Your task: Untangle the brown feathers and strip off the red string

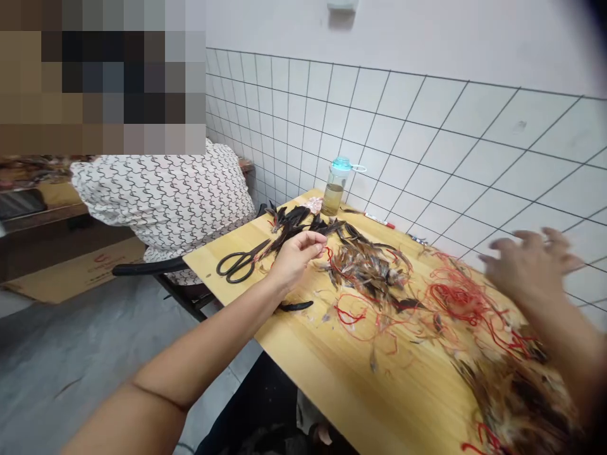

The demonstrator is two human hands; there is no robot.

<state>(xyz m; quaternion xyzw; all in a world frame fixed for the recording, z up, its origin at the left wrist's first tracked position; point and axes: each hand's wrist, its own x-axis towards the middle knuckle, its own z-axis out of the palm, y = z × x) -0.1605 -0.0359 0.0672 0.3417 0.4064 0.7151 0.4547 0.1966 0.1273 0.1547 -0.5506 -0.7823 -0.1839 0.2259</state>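
My left hand (pixel 298 258) hovers above the table's middle with thumb and fingers pinched together. A bit of red string shows right by its fingertips; whether the pinch holds it I cannot make out. Just right of this hand lies a heap of brown and grey feathers (pixel 367 265) with red string in it. Raised at the right, my right hand (pixel 528 262) has its fingers spread and holds nothing. Below and left of it is a tangle of red string (pixel 462 300). Black-handled scissors (pixel 239 262) lie left of my left hand.
The wooden table (pixel 327 373) stands along a tiled wall. A bottle with a blue lid (pixel 332 193) is at its far corner, near dark feathers (pixel 296 218). More brown feathers (pixel 521 398) lie front right. A person in a patterned shirt (pixel 165 196) sits at the left.
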